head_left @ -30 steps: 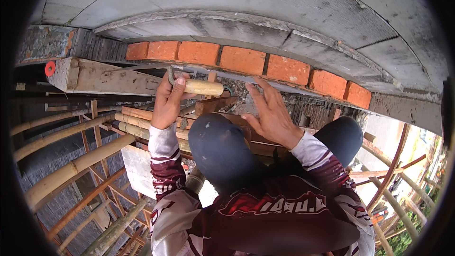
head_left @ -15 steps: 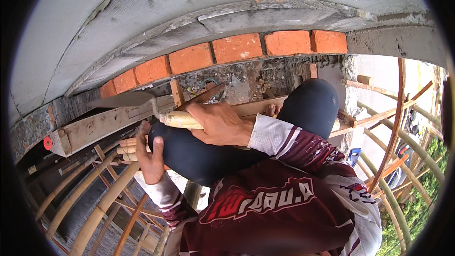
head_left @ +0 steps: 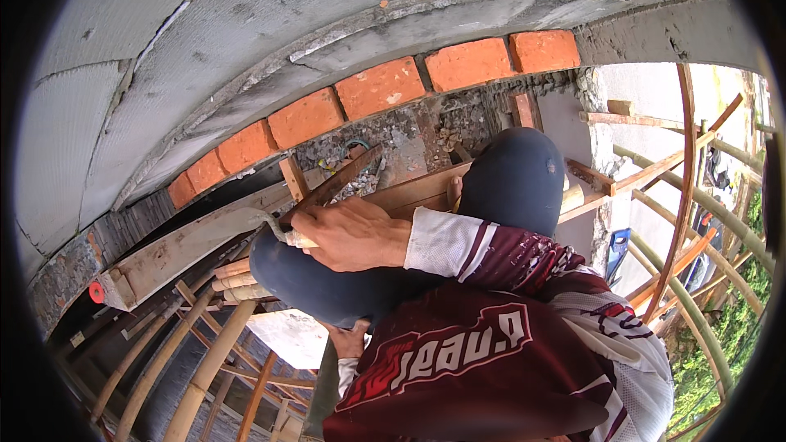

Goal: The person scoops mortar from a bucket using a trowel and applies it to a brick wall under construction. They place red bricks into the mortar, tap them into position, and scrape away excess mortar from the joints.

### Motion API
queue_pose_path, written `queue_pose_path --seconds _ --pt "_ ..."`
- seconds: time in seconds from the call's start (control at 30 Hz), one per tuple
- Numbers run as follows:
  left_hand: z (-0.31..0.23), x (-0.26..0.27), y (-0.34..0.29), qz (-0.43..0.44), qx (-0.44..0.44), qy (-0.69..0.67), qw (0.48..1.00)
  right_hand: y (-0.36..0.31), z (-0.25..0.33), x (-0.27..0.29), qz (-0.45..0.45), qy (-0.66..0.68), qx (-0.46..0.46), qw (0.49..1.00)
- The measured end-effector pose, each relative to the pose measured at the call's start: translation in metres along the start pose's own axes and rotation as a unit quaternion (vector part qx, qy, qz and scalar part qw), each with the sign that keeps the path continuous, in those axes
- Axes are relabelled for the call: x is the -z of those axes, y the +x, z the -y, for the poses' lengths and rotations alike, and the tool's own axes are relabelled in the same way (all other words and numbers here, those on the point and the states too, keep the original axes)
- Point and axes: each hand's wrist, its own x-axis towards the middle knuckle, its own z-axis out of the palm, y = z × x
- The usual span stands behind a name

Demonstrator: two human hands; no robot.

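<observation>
My right hand is closed around the pale handle of a trowel, above my bent leg. The trowel's curved metal neck shows beyond the fist, toward the long wooden beam on the left; its blade is hard to make out against that beam. Low beside my thigh is my left hand, close to a white flat piece. The leg and sleeve hide part of this hand, and whether its fingers hold anything does not show. A row of orange bricks runs along the grey block wall ahead of me.
The grey wall curves over the far side. A wooden beam lies at left, above bamboo poles. More bamboo and timber scaffolding stands at right, with a blue object among it. Rubble lies beyond my knees.
My left hand has dropped from beside the trowel to low by my thigh. My right hand has shifted slightly left and nearer with the trowel, whose blade has turned. The view has tilted.
</observation>
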Motion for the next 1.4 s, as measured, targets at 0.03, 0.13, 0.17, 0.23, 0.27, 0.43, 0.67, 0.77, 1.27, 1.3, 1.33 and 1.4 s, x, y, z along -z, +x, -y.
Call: queue_pose_path --seconds 0.03,0.13,0.17,0.23,0.27,0.43,0.67,0.77,1.27,1.3,1.33,1.4 --pt "-0.003 0.010 -0.002 0.039 0.085 -0.006 0.996 0.000 -0.001 0.000 -0.018 -0.014 -0.012 1.000" --pt "-0.041 0.044 0.005 0.131 0.148 0.192 0.961 0.001 -0.007 0.005 -0.030 -0.040 -0.042 0.998" --pt "-0.061 0.050 0.012 0.168 0.149 0.379 0.898 0.001 -0.009 0.006 -0.027 -0.058 -0.034 0.997" --pt "-0.110 0.053 0.026 0.160 0.206 0.319 0.911 0.002 -0.013 0.008 -0.058 -0.099 -0.016 0.993" --pt "-0.136 0.051 0.029 0.167 0.207 0.189 0.945 0.002 -0.015 0.008 -0.057 -0.109 -0.027 0.992" --pt "-0.248 0.011 0.072 0.247 -0.148 0.100 0.952 0.006 -0.030 -0.001 -0.027 -0.164 -0.045 0.985" --pt "-0.325 -0.124 0.127 0.236 -0.619 0.247 0.708 -0.002 -0.056 -0.009 0.018 -0.202 -0.080 0.976" --pt "-0.382 -0.174 0.109 0.241 -0.733 0.295 0.563 -0.008 -0.061 -0.003 0.035 -0.227 -0.117 0.966" --pt "-0.189 -0.049 0.089 0.049 -0.384 0.211 0.897 0.031 -0.086 0.002 0.082 -0.253 -0.167 0.949" --pt "-0.176 -0.040 0.083 0.035 -0.338 0.208 0.917 0.032 -0.084 0.003 0.080 -0.252 -0.171 0.949" --pt "-0.164 -0.034 0.079 0.027 -0.297 0.203 0.933 0.035 -0.083 0.003 0.079 -0.250 -0.173 0.949" --pt "-0.144 -0.031 0.072 0.016 -0.235 0.185 0.954 0.037 -0.083 0.002 0.081 -0.251 -0.181 0.948"
